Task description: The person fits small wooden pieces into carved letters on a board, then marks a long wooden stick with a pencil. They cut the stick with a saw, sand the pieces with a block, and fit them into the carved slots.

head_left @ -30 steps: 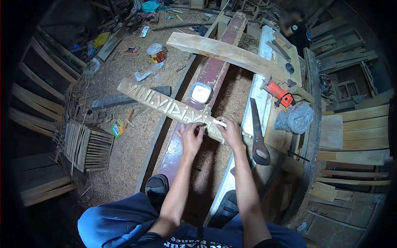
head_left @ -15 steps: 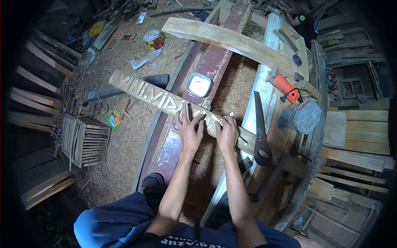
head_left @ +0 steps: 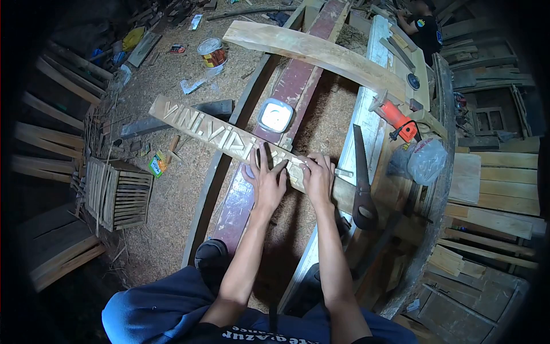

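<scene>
A long wooden board [head_left: 197, 131] with raised wooden letters, "VINI.VIDI" showing, lies across the beams in front of me. My left hand [head_left: 267, 182] rests on it with fingers stretched over the last letters, the thumb pointing at small pale wood pieces [head_left: 281, 156]. Close beside it, the fingers of my right hand [head_left: 317, 179] are closed over the board around a thin tool [head_left: 344, 172]. Its light, metal-looking end sticks out to the right; the rest is hidden, so I cannot tell its kind. Above the board, a square tub of white stuff [head_left: 275, 116] sits on the maroon beam [head_left: 293, 86].
A handsaw [head_left: 362, 189] lies right of my hands, near an orange power tool [head_left: 396, 119] and a plastic bag [head_left: 427, 160]. A curved plank [head_left: 309, 50] spans the beams farther off. A paint can [head_left: 212, 53] and slatted crate [head_left: 129, 195] stand left. A person [head_left: 424, 31] is at the far right.
My right hand has turned slightly, and the thin tool now points to the right instead of down-right. My left hand stays on the letters, shifted slightly.
</scene>
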Demonstrator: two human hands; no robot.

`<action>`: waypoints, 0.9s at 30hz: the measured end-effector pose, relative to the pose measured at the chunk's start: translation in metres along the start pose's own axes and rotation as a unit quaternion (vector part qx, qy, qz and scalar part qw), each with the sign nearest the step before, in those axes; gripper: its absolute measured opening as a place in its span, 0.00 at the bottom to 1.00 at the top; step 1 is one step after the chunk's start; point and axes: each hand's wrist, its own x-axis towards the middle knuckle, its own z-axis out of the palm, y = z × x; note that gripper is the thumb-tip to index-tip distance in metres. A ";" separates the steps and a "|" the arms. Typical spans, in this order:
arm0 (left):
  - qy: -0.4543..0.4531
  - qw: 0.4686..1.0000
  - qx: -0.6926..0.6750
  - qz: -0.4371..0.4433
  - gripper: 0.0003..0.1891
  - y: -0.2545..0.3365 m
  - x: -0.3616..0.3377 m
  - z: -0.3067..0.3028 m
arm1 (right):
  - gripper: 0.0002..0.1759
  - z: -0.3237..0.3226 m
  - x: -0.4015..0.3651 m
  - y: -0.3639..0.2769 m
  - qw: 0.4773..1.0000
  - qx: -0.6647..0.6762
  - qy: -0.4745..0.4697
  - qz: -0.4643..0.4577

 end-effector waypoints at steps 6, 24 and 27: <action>-0.004 1.000 0.000 0.001 0.17 -0.001 0.000 0.005 | 0.11 0.005 -0.003 -0.002 1.000 -0.006 0.008 0.002; -0.002 1.000 0.003 0.020 0.17 -0.002 0.001 0.011 | 0.12 0.008 -0.009 -0.008 0.999 0.005 0.023 0.032; 0.003 1.000 0.004 0.020 0.17 -0.001 0.001 0.011 | 0.12 0.006 -0.008 -0.006 0.999 0.008 0.025 0.031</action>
